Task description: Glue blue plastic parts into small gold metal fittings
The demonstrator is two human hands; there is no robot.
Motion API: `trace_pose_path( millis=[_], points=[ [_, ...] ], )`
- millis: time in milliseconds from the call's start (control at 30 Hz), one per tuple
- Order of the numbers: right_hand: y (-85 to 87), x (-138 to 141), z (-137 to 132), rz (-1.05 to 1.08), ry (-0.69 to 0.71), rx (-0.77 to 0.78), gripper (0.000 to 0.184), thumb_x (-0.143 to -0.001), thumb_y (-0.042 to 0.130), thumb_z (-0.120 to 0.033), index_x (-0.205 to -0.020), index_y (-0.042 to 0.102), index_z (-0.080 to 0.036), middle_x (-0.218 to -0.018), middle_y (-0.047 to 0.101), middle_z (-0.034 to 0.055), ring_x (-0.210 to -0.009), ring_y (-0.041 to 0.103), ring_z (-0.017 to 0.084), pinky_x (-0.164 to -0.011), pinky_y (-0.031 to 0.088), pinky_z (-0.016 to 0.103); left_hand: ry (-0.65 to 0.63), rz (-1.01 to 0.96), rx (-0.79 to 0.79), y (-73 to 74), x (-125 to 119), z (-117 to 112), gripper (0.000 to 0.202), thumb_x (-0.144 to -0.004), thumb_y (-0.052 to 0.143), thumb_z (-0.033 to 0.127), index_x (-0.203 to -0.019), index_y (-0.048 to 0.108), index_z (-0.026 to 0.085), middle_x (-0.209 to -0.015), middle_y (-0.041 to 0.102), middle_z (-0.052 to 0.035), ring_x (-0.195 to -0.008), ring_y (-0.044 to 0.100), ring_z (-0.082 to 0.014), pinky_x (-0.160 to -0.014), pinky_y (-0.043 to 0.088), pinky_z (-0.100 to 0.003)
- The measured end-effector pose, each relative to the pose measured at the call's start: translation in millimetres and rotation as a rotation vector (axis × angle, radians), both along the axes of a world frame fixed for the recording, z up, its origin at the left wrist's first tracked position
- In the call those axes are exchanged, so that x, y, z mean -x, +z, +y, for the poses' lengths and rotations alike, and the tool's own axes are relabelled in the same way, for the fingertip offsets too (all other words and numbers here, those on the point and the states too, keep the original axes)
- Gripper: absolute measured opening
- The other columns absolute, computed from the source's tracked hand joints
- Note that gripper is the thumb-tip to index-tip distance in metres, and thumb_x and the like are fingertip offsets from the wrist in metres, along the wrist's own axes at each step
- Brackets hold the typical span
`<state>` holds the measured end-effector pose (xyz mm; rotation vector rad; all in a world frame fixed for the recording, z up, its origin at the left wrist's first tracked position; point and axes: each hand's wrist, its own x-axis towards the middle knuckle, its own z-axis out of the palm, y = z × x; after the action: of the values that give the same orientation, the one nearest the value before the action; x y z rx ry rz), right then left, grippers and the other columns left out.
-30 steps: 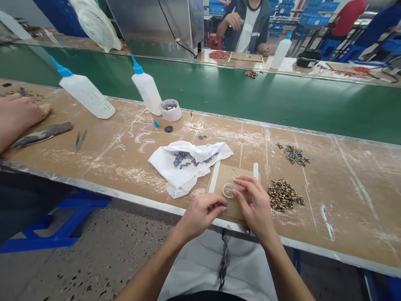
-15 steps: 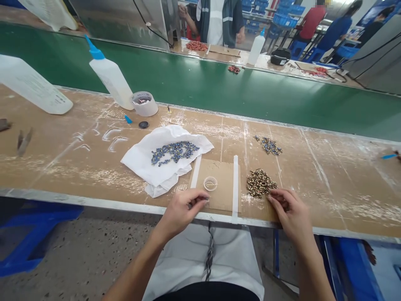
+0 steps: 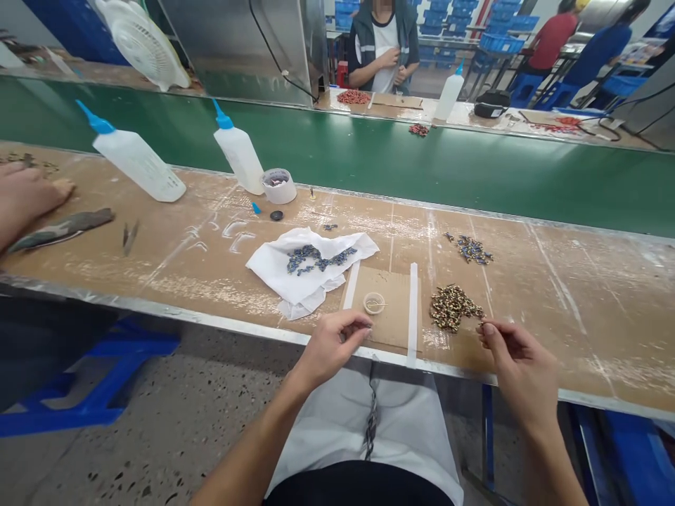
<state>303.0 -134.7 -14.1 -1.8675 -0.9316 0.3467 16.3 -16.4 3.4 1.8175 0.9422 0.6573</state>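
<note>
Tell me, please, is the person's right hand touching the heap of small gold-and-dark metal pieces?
Apart. In the head view, the right hand is pinched just right of the heap, with a strip of bare brown tabletop between them.

belt [image 3: 474,169]: green | cloth [image 3: 274,263]: white | bottle caps [image 3: 95,119]: blue | beads [image 3: 453,307]: gold-dark speckled

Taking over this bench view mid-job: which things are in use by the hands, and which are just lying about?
In use:
left hand, pinched shut
right hand, pinching something tiny
gold-brown pile
small cup
cardboard pad
blue pieces on white cloth

Lying about:
two glue bottles
tape roll
tweezers
fan
</note>
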Motion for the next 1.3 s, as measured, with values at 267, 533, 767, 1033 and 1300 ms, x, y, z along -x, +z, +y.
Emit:
trace_pose_path(
  millis=[267, 533, 767, 1033, 1300],
  points=[
    [25.7, 83, 0, 0.690, 0.223, -0.147, 0.020, -0.081, 0.077, -0.034, -0.096, 0.071, -0.022, -0.084, 0.075, 0.0051, -0.075, 0.071, 0.017, -0.069, 0.061, 0.029, 0.020, -0.088, -0.116, 33.3, -18, -28, 0.009, -0.091, 0.063, 0.020, -0.092, 0.071, 0.017, -0.083, 0.070, -0.0021, -0.075, 0.062, -0.0134, -0.070, 0.046, -0.024],
    [38.1, 114, 0, 0.623, 0.276, -0.115, 0.017, -0.083, 0.075, -0.035, -0.092, 0.071, -0.021, -0.081, 0.073, 0.0036, -0.073, 0.069, 0.015, -0.071, 0.059, 0.025, 0.006, -0.072, -0.163, 42.9, -20, -38, 0.010, -0.090, 0.065, 0.018, -0.082, 0.071, 0.015, -0.075, 0.067, -0.0021, -0.066, 0.058, -0.0121, -0.061, 0.042, -0.023],
    [38.8, 120, -3, 0.567, 0.343, -0.068, 0.016, -0.088, 0.070, -0.036, -0.095, 0.069, -0.021, -0.085, 0.071, 0.0038, -0.078, 0.067, 0.016, -0.074, 0.058, 0.026, -0.065, -0.071, -0.188, 41.7, -18, -40, 0.013, -0.091, 0.061, 0.015, -0.086, 0.072, 0.016, -0.076, 0.065, -0.0018, -0.069, 0.058, -0.0125, -0.062, 0.043, -0.023],
    [37.5, 110, -12, 0.212, 0.596, -0.052, 0.009, -0.092, 0.062, -0.030, -0.087, 0.065, -0.023, -0.078, 0.063, 0.0004, -0.071, 0.062, 0.013, -0.064, 0.052, 0.019, -0.155, 0.055, -0.398, 41.6, -8, -46, 0.015, -0.091, 0.057, 0.013, -0.080, 0.067, 0.014, -0.074, 0.062, -0.0027, -0.070, 0.058, -0.0145, -0.065, 0.044, -0.024],
    [24.6, 115, -29, 0.124, 0.707, -0.029, 0.012, -0.093, 0.058, -0.032, -0.084, 0.059, -0.024, -0.076, 0.059, 0.0004, -0.068, 0.061, 0.014, -0.060, 0.050, 0.020, -0.233, 0.337, -0.506, 54.6, 5, -67, 0.010, -0.086, 0.054, 0.013, -0.078, 0.059, 0.015, -0.081, 0.063, -0.0030, -0.074, 0.059, -0.0159, -0.061, 0.041, -0.026]
  ],
)
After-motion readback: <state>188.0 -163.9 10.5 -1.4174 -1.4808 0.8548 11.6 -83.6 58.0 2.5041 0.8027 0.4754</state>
